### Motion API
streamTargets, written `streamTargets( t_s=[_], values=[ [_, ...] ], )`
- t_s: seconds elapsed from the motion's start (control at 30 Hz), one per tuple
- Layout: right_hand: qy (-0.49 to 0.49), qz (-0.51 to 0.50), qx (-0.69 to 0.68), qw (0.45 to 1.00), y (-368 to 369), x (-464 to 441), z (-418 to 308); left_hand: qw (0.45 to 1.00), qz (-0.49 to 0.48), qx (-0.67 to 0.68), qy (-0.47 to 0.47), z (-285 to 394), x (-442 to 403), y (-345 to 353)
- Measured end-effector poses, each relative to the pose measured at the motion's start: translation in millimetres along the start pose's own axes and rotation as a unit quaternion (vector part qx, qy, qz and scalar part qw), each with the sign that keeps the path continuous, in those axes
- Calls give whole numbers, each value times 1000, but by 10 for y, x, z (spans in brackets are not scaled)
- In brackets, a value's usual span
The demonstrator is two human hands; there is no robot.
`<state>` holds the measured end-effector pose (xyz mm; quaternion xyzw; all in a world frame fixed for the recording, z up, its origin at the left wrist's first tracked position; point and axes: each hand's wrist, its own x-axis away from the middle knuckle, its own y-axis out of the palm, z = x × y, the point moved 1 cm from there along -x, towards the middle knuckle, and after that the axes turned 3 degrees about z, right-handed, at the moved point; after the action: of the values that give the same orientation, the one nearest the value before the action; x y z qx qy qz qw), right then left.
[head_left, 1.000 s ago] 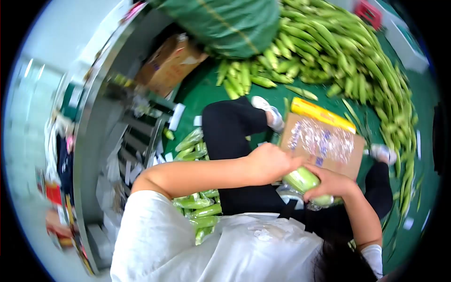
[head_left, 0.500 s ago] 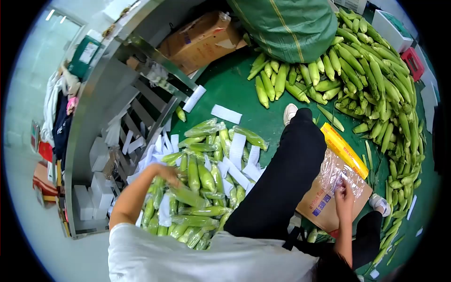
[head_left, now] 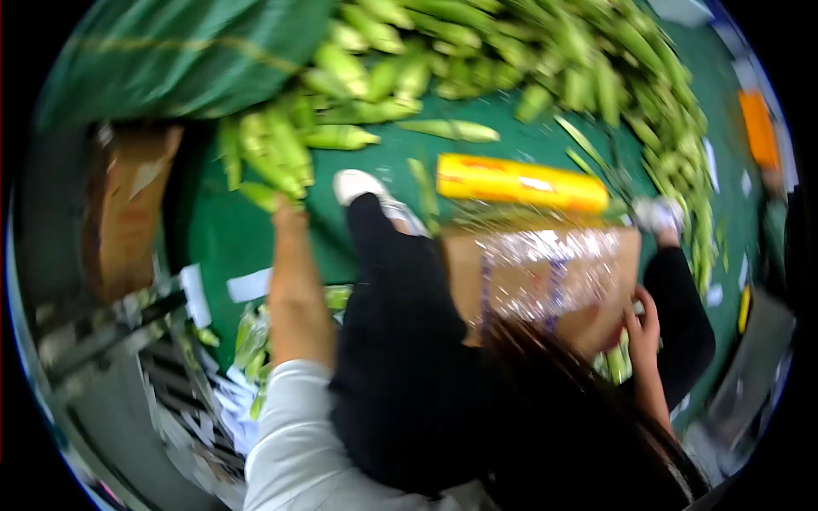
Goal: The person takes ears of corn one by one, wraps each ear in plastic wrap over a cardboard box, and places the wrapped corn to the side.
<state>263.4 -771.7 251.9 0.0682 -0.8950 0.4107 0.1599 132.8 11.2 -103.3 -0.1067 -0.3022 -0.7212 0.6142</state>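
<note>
My left hand (head_left: 289, 207) reaches down to the near edge of a heap of green corn in husks (head_left: 281, 153). It touches the end of one ear of corn (head_left: 257, 196); blur hides how its fingers lie. At the right edge of a cardboard box (head_left: 460, 264) is my right hand (head_left: 645, 322), with fingers apart and nothing seen in them. Shiny clear plastic film (head_left: 545, 272) covers much of the box top. Just beyond the box lies a yellow roll (head_left: 524, 183) with red print.
A large green sack (head_left: 196, 60) stands at the upper left, above a brown carton (head_left: 136, 213). Plastic-wrapped corn (head_left: 251, 341) and white strips (head_left: 237, 404) lie left of my leg. More corn (head_left: 596, 77) curves along the right. A metal rack (head_left: 111, 307) stands at left.
My left hand has left the wrapped corn and stretched forward to the unwrapped heap. My right hand has moved from the film to the box's right edge. The view has turned right.
</note>
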Motion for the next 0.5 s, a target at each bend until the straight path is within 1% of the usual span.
streamTargets(
  t_s=[0.03, 0.07, 0.1, 0.13, 0.17, 0.2, 0.23, 0.27, 0.3, 0.33, 0.37, 0.4, 0.43, 0.47, 0.5],
  values=[
    [50, 1, -71, 996, 1, -36, -22, 980, 117, -38, -153, 329, -67, 26],
    [75, 26, -95, 992, 51, -80, -4, 985, -14, 18, -173, 562, 127, 88],
    [106, 22, -123, 986, 95, -123, 91, 967, -146, 66, -197, 814, 348, 158],
    [171, 53, -126, 976, 197, -149, 180, 975, -103, 53, -191, 1122, 771, 583],
    [176, 58, -129, 974, 292, -180, 322, 978, -139, -30, -150, 1337, 1356, 1047],
    [160, 44, -117, 979, 369, -177, 294, 973, -171, -111, -106, 1565, 1897, 1427],
    [50, 36, 26, 998, 458, -316, 825, 931, -273, -234, -68, 1775, 2192, 1684],
    [6, 121, 110, 986, 527, -167, 485, 876, -320, -361, 14, 1909, 2571, 1994],
    [34, 130, 96, 986, 548, -127, 278, 787, -375, -482, 85, 1969, 2896, 2289],
    [54, 119, 122, 984, 571, -112, 163, 668, -459, -573, 118, 1988, 3276, 2575],
    [57, 79, 165, 981, 605, -125, 33, 575, -521, -619, 123, 1830, 3555, 2769],
    [59, 40, 206, 976, 597, -132, -52, 512, -541, -652, 138, 1633, 3946, 2876],
    [88, -8, 162, 983, 599, -149, -12, 495, -635, -569, 168, 1158, 3981, 2783],
    [112, -56, 117, 985, 631, -215, 72, 412, -603, -654, 199, 827, 4315, 2757],
    [133, -106, 72, 983, 623, -295, 122, 423, -615, -637, 195, 585, 4653, 2678]
  ],
)
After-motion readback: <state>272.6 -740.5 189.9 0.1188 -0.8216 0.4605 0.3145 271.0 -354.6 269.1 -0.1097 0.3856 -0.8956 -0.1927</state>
